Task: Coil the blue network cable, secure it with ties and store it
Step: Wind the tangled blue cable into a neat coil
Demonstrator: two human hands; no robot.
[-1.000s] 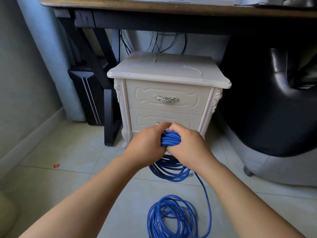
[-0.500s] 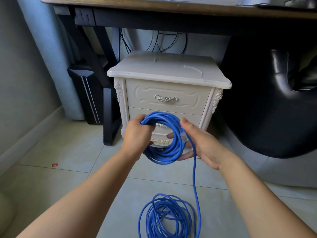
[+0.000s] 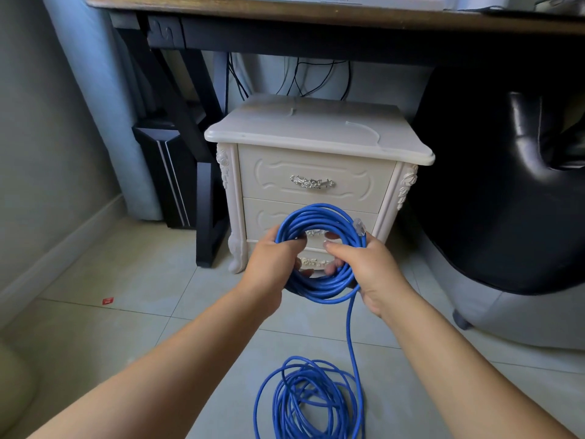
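The blue network cable (image 3: 319, 213) hung as a round coil before the white nightstand (image 3: 313, 144), with the left hand (image 3: 272, 264) curled round its left side and the right hand (image 3: 370, 267) gripping its right side below the clear plug (image 3: 359, 226). One strand dropped from there to a loose heap (image 3: 310, 400) on the tiled floor (image 3: 126, 327). Both drawers were closed, hiding any contents, two white ties (image 3: 364, 129) lay on the nightstand's top, a dark desk (image 3: 316, 23) spanned above, and a black chair (image 3: 506, 201) stood at the right.
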